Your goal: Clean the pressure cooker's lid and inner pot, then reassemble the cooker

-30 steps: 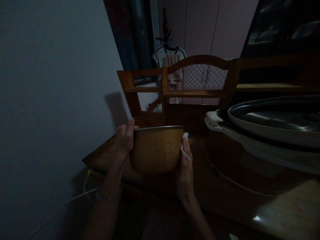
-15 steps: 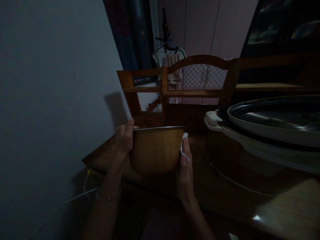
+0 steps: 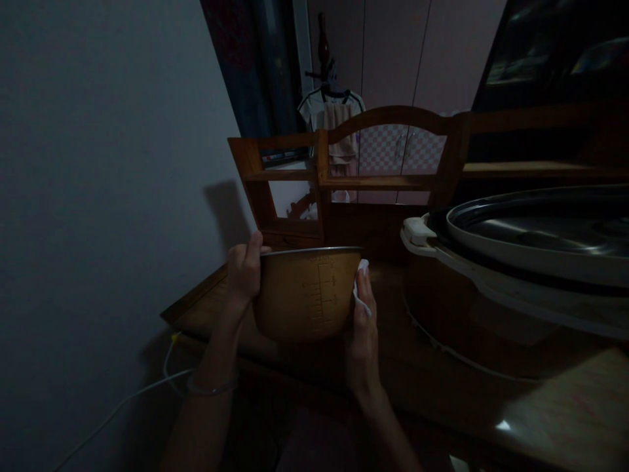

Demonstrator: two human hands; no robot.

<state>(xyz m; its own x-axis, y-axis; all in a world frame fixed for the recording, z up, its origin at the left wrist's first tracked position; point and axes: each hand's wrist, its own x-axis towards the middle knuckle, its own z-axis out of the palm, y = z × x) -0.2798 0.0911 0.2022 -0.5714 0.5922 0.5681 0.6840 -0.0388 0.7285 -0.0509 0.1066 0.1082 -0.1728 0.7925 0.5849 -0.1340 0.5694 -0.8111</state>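
Desk [image 3: 570, 406] | left hand [image 3: 244, 270]: gripping pot [image 3: 307, 298] | right hand [image 3: 364, 324]: nearly straight, holding cloth [image 3: 364, 265]

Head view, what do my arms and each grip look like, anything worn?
The left grip and right grip are bare, ungloved hands. No sleeve shows on the left forearm or right forearm. A thin, pale bracelet circles the left forearm; none shows on the right.

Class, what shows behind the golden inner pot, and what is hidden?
Behind the golden inner pot stands a wooden hutch, with checkered cabinet doors beyond. The pot's body covers part of the wooden desktop; anything there cannot be seen.
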